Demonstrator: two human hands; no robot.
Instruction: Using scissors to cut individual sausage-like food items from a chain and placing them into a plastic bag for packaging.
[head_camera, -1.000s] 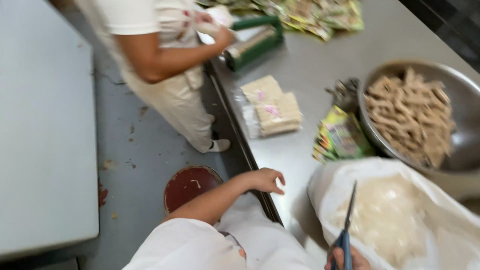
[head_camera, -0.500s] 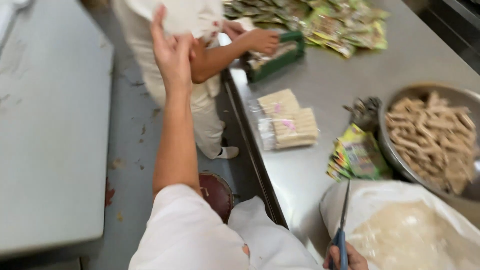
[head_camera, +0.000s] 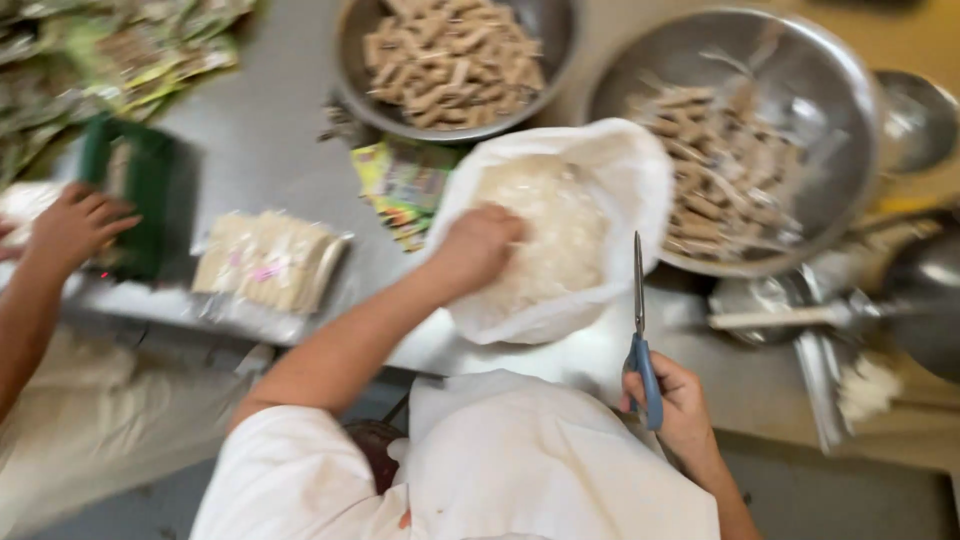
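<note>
My left hand (head_camera: 478, 245) reaches into an open white plastic bag (head_camera: 620, 190) filled with pale white shreds, its fingers resting on the contents; I cannot tell whether they grip any. My right hand (head_camera: 680, 400) is closed around the blue handles of a pair of scissors (head_camera: 640, 340), blades pointing up beside the bag. Just beyond the bag stand two steel bowls (head_camera: 560, 30) (head_camera: 840, 90) holding brown strips.
Another person's hand (head_camera: 75, 225) rests at the left by a green device (head_camera: 135, 190). A clear packet of pale sticks (head_camera: 270, 262) lies on the steel counter (head_camera: 270, 130), colourful wrappers (head_camera: 405, 185) near it. Steel utensils (head_camera: 830, 320) sit at the right.
My left hand came down from near the other person and went into the white bag. The view swung right to the bag and bowls. The scissors stay in my right hand.
</note>
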